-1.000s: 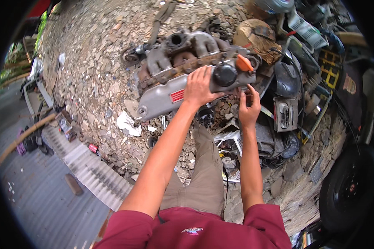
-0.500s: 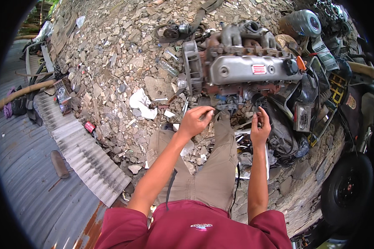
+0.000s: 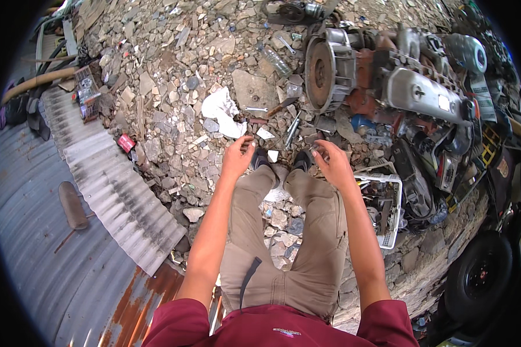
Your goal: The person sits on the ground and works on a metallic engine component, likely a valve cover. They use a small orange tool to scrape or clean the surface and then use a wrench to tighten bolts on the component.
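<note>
My left hand (image 3: 236,157) hangs over my left shoe (image 3: 260,157), its fingers loosely bent and apart, with nothing seen in it. My right hand (image 3: 333,163) is beside my right shoe (image 3: 302,159), fingers half curled and apart, also with nothing visible in it. Ahead on the stones lie a white cloth (image 3: 221,111), an open-end wrench (image 3: 256,109) and some slim metal tools (image 3: 293,130). A large engine (image 3: 425,95) with a silver valve cover stands at the right, its round rusty flywheel (image 3: 320,74) facing left, apart from both hands.
Right of my legs sits a white crate (image 3: 397,214) of dark parts. A clear plastic bottle (image 3: 276,62) and a second wrench (image 3: 286,45) lie farther off. Corrugated sheets (image 3: 107,173) cover the left side. A wheel (image 3: 481,276) is at the lower right.
My view has swung left, so the engine now appears farther right and at an angle. Both hands have drawn back from near the engine, and my shoes and the crate show more fully.
</note>
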Available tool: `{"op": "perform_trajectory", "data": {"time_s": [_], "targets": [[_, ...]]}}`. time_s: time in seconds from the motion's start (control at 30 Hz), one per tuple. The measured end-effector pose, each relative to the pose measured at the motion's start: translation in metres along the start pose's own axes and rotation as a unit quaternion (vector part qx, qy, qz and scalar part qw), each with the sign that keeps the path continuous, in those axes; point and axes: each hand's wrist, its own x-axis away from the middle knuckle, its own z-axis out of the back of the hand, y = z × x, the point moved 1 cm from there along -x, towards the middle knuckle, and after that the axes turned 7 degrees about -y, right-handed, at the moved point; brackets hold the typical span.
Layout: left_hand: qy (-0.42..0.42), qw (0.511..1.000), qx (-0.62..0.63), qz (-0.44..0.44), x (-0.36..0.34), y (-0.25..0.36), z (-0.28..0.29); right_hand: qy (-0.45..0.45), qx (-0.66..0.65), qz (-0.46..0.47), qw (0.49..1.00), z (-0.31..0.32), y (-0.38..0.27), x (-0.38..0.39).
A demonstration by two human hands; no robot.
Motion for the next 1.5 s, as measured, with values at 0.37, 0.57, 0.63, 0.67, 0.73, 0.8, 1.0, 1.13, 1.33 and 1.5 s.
{"op": "perform_trajectory", "data": {"time_s": [0.37,0.57,0.63,0.67,0.73,0.8,1.0,1.13,1.33,1.5], "targets": [[0.017,0.982,-0.181,0.059,-0.163,-0.225,-0.074,-0.081,0.102,0.029,0.991,-0.202,0.215,-0.188],[0.225,0.963,-0.148,0.008,-0.284,-0.277,-0.104,-0.011,0.171,0.091,0.981,-0.280,0.269,-0.286],[0.277,0.949,-0.149,0.015,-0.318,-0.282,-0.115,0.057,0.182,0.131,0.973,-0.306,0.286,-0.314],[0.299,0.946,-0.129,0.007,-0.331,-0.286,-0.121,0.054,0.200,0.119,0.971,-0.318,0.289,-0.326],[0.324,0.941,-0.094,-0.032,-0.347,-0.285,-0.131,0.053,0.230,0.090,0.968,-0.337,0.295,-0.342],[0.293,0.947,-0.103,-0.084,-0.358,-0.299,-0.129,0.055,0.233,0.087,0.967,-0.352,0.302,-0.351],[0.268,0.954,-0.070,-0.113,-0.366,-0.308,-0.129,0.123,0.069,0.158,0.977,-0.331,0.319,-0.373],[0.277,0.951,-0.086,-0.104,-0.369,-0.317,-0.120,0.125,-0.116,0.035,0.985,-0.293,0.316,-0.384],[0.314,0.937,0.150,-0.025,-0.380,-0.330,-0.130,0.205,0.010,0.155,0.966,-0.261,0.300,-0.378],[0.207,0.826,0.513,-0.106,-0.363,-0.212,-0.140,0.235,-0.057,0.134,0.961,-0.209,0.240,-0.347]]}}
